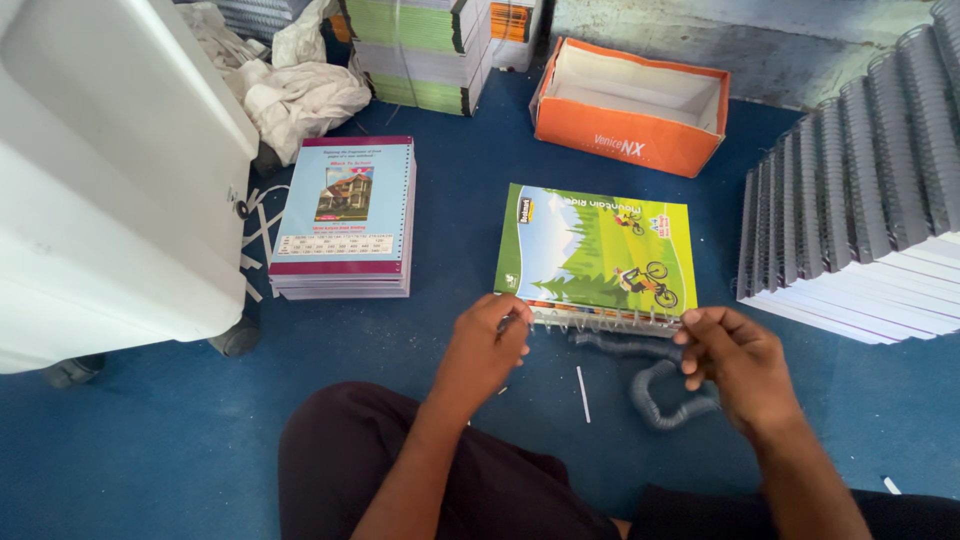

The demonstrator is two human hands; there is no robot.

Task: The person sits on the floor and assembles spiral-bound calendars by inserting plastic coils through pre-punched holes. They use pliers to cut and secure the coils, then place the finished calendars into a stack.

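So the green notebook [596,247] lies with its binding edge toward the person; left hand [487,345] pinches the wire spiral [600,322], right hand [735,360] grips its other end, handy for threading.

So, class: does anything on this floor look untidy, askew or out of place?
Yes. Crumpled white cloth lies heaped by the stacked books, paper strips litter the blue floor, and a loose spiral coil curls beside the right hand.

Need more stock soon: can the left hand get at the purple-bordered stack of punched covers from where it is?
Probably yes. The left hand is at the green notebook's spiral edge; only bare blue floor separates it from the purple-bordered stack.
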